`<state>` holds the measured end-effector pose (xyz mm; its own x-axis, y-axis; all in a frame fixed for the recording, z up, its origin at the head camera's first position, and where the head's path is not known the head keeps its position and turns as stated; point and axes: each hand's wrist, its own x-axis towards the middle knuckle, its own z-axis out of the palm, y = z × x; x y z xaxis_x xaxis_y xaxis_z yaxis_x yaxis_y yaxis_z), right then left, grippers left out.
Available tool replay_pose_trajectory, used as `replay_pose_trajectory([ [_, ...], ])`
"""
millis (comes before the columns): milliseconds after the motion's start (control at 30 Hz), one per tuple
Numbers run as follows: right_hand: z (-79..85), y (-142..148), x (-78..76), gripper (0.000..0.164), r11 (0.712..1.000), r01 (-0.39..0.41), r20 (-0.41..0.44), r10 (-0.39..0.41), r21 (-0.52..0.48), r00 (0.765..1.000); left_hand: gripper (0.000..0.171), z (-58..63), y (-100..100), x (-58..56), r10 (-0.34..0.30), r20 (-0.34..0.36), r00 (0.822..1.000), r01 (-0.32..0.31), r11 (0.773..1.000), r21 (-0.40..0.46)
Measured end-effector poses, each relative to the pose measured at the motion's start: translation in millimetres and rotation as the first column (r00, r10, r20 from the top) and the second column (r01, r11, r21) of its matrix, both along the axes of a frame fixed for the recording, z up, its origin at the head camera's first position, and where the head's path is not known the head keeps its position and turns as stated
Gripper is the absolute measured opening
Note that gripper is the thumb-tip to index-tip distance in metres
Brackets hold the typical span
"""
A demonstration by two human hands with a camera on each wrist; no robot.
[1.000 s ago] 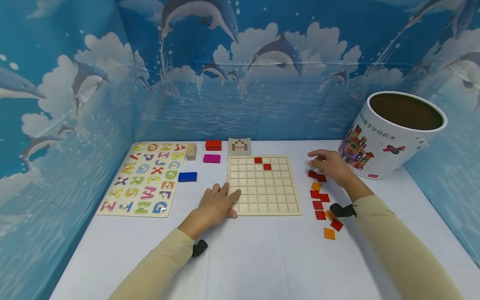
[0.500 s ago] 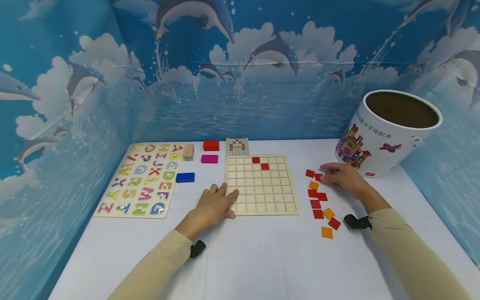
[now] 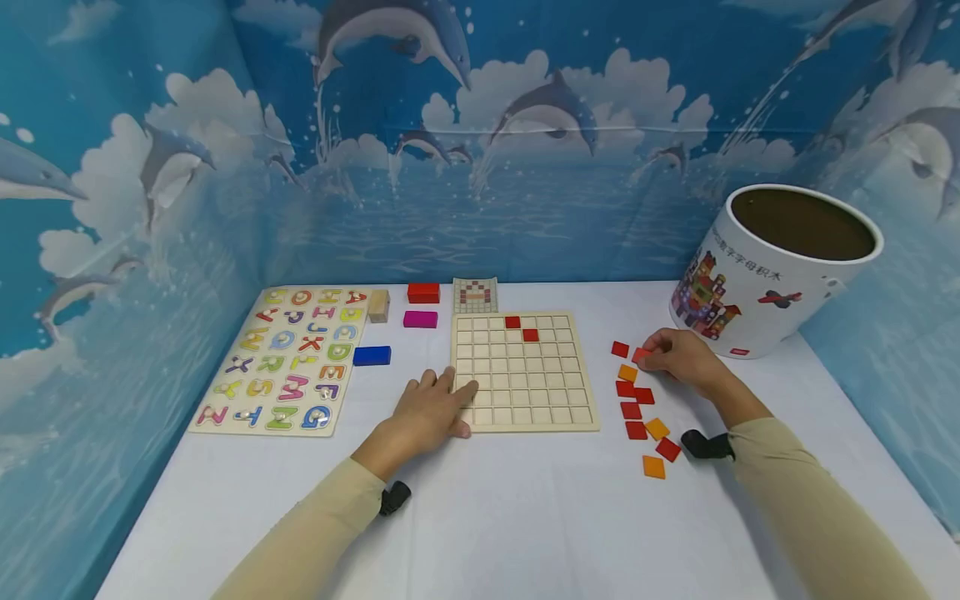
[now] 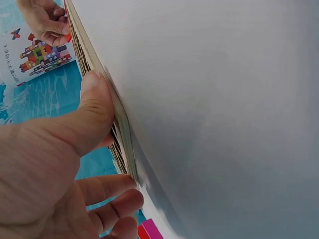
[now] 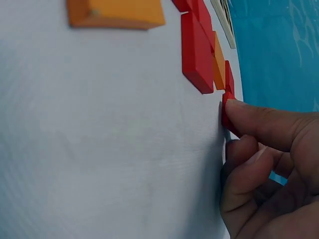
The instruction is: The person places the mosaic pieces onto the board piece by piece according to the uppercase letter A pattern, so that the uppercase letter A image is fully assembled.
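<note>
"Red tile (image 3: 639, 354) first: where is it?"

"Pinched between the thumb and fingers of the right hand (image 3: 684, 358), over on the right side of the tabletop (image 3: 555, 517). The grip is nearly closed, with only the tile in it. I can't tell whether the tile clears the surface."

"And what lies about it?"

"Loose red tiles (image 3: 631, 410) and three orange tiles (image 3: 627, 373), strung out in an uneven line toward the person. One red piece sits just to the left of the held one."

"What about the left hand (image 3: 423, 412)?"

"Relaxed, fingers spread, gripping nothing. Its thumb and forefinger touch the wooden grid board (image 3: 525, 383) near the lower left corner."

"Anything set in the grid?"

"Two red squares: one in the middle of the far row (image 3: 512, 322), the other a row nearer and a column to the right. A small pattern card (image 3: 475, 295) lies just behind the board's far left corner."

"And farther out?"

"On the left, an alphabet board (image 3: 277, 362), with a blue block (image 3: 372, 356), a magenta block (image 3: 420, 319), a red block (image 3: 423, 292) and a plain wooden one (image 3: 378, 306) beside or near it. Beyond the right hand stands a white bucket (image 3: 768, 283) printed with a castle."
</note>
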<state>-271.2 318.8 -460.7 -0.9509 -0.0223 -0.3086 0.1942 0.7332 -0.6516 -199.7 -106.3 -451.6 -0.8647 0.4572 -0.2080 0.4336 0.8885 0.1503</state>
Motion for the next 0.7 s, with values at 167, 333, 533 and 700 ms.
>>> replay_pose_trajectory([
  [167,-2.2,3.7,-1.9,0.043,0.996,0.065,0.021,-0.063,-0.068,0.998,0.074,1.0,1.0,-0.5,-0.003,-0.002,1.000,0.003,1.000,-0.014],
  [333,-3.4,9.7,-5.7,0.054,0.952,0.130,0.066,-0.116,-0.277,0.991,0.074,-0.6,0.8,-0.8,-0.005,0.001,1.000,0.005,1.000,-0.005],
  [533,3.3,-0.4,-10.9,0.064,0.819,0.208,0.113,-0.175,-0.535,0.978,0.074,-1.9,0.2,-1.9,-0.014,0.005,1.000,0.014,1.000,-0.006],
  [700,8.1,-25.0,-20.5,0.066,0.759,0.184,0.117,-0.142,-0.625,0.983,0.075,-2.2,0.0,-2.0,-0.017,0.002,1.000,0.017,1.000,-0.010],
])
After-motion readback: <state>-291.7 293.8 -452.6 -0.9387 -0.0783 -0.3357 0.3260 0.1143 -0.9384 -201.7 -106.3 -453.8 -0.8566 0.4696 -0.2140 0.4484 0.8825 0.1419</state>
